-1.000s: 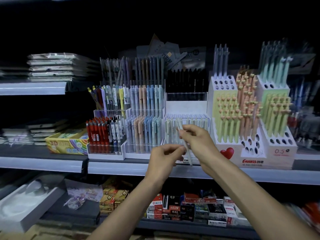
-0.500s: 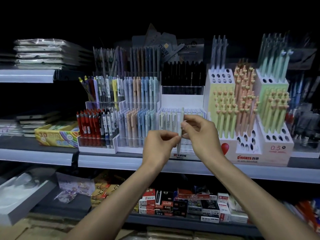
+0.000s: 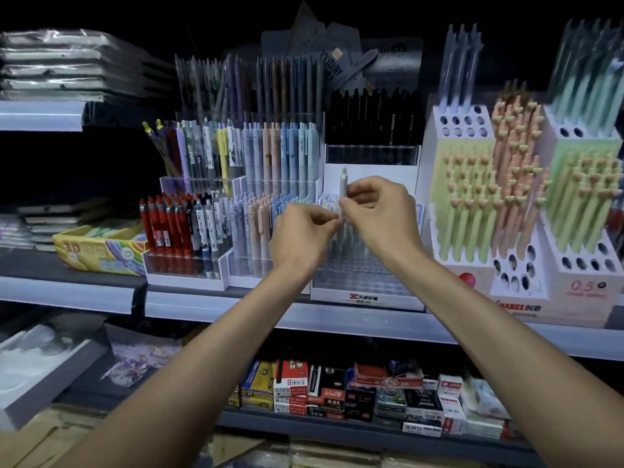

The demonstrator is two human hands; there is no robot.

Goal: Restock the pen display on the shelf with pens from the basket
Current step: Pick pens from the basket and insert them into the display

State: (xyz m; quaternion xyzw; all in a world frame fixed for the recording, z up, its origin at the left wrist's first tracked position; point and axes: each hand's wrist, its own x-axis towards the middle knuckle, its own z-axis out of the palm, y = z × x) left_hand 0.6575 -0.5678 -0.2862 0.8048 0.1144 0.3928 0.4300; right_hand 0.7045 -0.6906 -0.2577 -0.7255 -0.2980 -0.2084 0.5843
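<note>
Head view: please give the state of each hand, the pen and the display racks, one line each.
Right hand: closed, pinching the pale pen.
Left hand: fingertips pinched at the pen's middle.
Pale pen: upright, held above the clear rack.
Clear rack: front holes empty.
Red pen tray: full.
Cardboard stand: several holes empty.

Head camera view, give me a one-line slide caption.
Both hands, left and right, hold a pale pen upright over the clear pen display.
</note>
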